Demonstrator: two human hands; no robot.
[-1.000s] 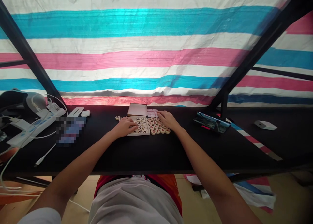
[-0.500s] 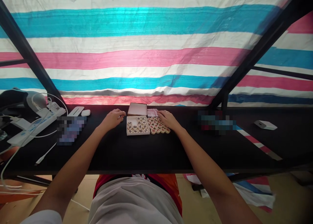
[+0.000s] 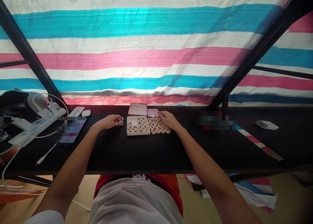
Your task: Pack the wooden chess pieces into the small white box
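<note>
My left hand (image 3: 112, 121) is just left of a white box (image 3: 126, 127), its thumb and fingers pinched on a round xiangqi piece (image 3: 121, 122) with a dark character. Several xiangqi pieces with black characters (image 3: 135, 127) lie in the box, with a gap in its upper left. Beside the box on the right, rows of pieces with red characters (image 3: 158, 130) lie on the table. Over their right part lies my right hand (image 3: 168, 118), fingers stretched out, fingertips at a folded pink-and-white paper sheet (image 3: 153, 112). What lies under its palm is hidden.
The box lid (image 3: 137, 109) lies open side up behind the box on the black table (image 3: 146, 155). To the left are a phone (image 3: 70, 132), a white earbud case (image 3: 86, 113), a power strip (image 3: 36, 127) and cables. A white adapter (image 3: 266, 125) sits far right.
My left hand has moved a little left and down from the box's upper corner, and a piece now shows between its fingers. The right hand has stayed in place.
</note>
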